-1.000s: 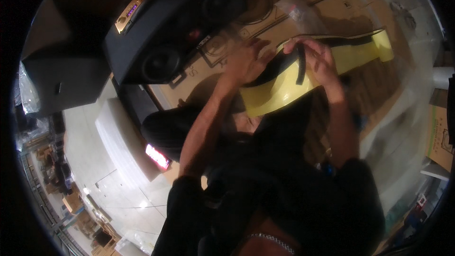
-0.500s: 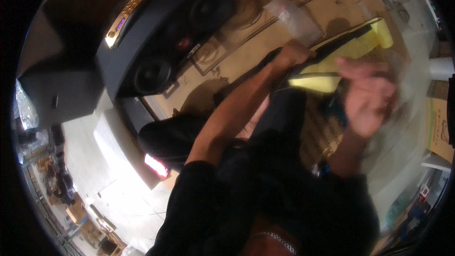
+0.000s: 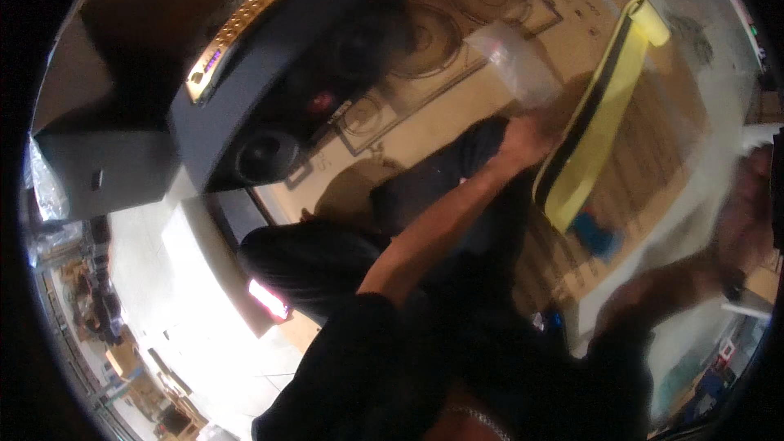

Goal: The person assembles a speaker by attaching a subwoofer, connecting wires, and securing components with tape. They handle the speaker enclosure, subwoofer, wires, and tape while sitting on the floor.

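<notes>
A long strip (image 3: 600, 110), yellow with a black band along one side, stands at a slant right of centre, its far end curled over. My left hand (image 3: 527, 143) is closed at the strip's black edge and seems to grip it; blur hides the fingertips. A dark flat piece (image 3: 441, 167) lies just left of that hand, over or beside my leg. Far to the right, at the picture's rim, my right hand (image 3: 747, 212) is stretched away from the strip. Its fingers are dark and smeared.
Beneath everything lies a printed cardboard sheet (image 3: 327, 192). A black speaker cabinet (image 3: 286, 82) with a gold panel (image 3: 233, 37) rises at the left. Near my left hand is a clear plastic bag (image 3: 518, 69); a small blue thing (image 3: 596, 235) sits by the strip's near end.
My right hand has swung from beside the strip out to the far right. The strip has turned steeper, its near end now closer to me. My left hand has shifted slightly nearer.
</notes>
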